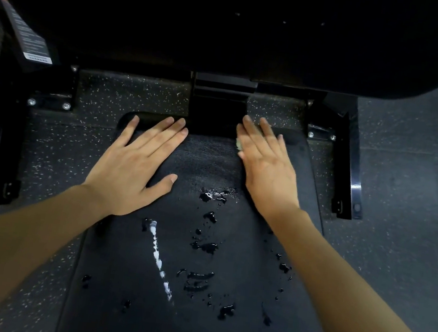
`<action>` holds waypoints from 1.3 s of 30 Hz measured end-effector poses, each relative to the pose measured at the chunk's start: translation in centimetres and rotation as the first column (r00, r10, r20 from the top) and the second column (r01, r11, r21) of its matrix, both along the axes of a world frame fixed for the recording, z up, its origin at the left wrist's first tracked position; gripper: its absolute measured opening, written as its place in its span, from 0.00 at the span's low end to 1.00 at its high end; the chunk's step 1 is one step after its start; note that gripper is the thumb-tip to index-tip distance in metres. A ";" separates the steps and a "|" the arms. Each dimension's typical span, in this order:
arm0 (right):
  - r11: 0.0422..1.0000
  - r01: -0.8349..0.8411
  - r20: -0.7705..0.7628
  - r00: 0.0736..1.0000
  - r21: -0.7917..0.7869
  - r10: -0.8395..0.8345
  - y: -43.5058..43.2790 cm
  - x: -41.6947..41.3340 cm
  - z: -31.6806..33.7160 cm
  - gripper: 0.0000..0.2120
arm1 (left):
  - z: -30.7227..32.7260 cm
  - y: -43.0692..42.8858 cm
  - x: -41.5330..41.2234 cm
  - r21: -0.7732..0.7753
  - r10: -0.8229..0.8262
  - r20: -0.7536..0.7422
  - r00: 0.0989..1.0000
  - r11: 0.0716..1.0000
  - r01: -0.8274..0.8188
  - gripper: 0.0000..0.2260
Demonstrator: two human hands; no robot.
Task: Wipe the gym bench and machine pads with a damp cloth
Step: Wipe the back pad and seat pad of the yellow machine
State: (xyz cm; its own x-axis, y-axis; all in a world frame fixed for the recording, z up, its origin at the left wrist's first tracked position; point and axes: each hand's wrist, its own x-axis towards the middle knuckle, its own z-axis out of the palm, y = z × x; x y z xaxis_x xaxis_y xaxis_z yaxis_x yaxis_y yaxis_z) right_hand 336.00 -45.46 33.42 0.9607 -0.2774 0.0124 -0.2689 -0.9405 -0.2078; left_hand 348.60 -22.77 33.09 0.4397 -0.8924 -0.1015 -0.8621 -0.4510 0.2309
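Note:
A black padded bench seat [196, 288] runs from the bottom of the head view up to the middle. Water droplets and a white streak [158, 255] lie on its near half. My left hand [135, 160] lies flat on the far left part of the pad, fingers straight and spread. My right hand [265, 166] lies flat on the far right part, fingers straight. A small pale bit of cloth [239, 144] peeks out from under its index-finger side; the rest is hidden beneath the palm. A large black back pad [230, 28] fills the top of the view.
Black steel frame legs stand left [1, 137] and right [348, 166] of the seat, bolted at brackets. A central black post [219, 101] joins seat and back pad. A label strip [26, 32] runs along the upper left frame. Speckled rubber flooring [404, 190] surrounds everything.

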 end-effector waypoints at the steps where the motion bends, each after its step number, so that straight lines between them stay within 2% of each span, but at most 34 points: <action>1: 1.000 0.023 -0.016 1.000 0.009 -0.023 -1.0 -0.6 -0.1 0.22 | 0.0 0.0 0.0 0.001 0.000 0.002 1.000 1.000 0.000 0.32; 4: 0.989 0.138 -0.024 0.990 0.056 -0.137 -3.3 -1.9 0.0 0.24 | 0.0 0.0 0.0 -0.002 0.001 0.000 1.000 1.000 -0.001 0.32; 9: 0.950 0.265 0.016 0.962 0.164 -0.272 -2.1 -1.7 0.5 0.20 | 0.0 0.0 0.0 -0.002 0.001 0.002 1.000 1.000 -0.001 0.32; 15: 0.981 0.189 0.030 0.981 0.049 -0.190 1.2 -5.6 0.6 0.21 | -0.1 0.0 0.1 0.009 -0.006 0.016 1.000 1.000 0.005 0.32; 20: 0.979 0.176 -0.009 0.984 0.098 -0.176 -0.5 -5.0 0.1 0.22 | -0.1 0.0 0.1 0.013 -0.009 0.012 1.000 1.000 0.009 0.32; 23: 0.958 0.247 -0.010 0.969 0.149 -0.248 -2.8 -3.0 0.1 0.21 | -0.1 0.1 0.1 0.013 -0.007 0.005 1.000 1.000 0.007 0.32; 28: 0.946 0.298 -0.085 0.954 0.126 -0.289 -5.6 -0.5 0.5 0.21 | -0.1 0.1 0.2 0.004 -0.009 -0.015 1.000 1.000 0.009 0.32; 32: 0.953 0.263 -0.022 0.965 0.149 -0.263 -3.8 -2.9 1.1 0.21 | -0.1 0.1 0.2 0.000 -0.003 -0.025 1.000 1.000 0.003 0.31; 36: 0.978 0.191 0.018 0.981 0.077 -0.193 -1.4 -6.5 1.2 0.22 | -0.3 0.2 0.2 -0.011 0.000 -0.016 1.000 1.000 0.000 0.28; 39: 0.982 0.151 0.011 0.988 0.115 -0.153 -0.3 -8.4 1.2 0.21 | -0.4 0.1 0.2 -0.008 -0.009 0.000 1.000 1.000 0.009 0.26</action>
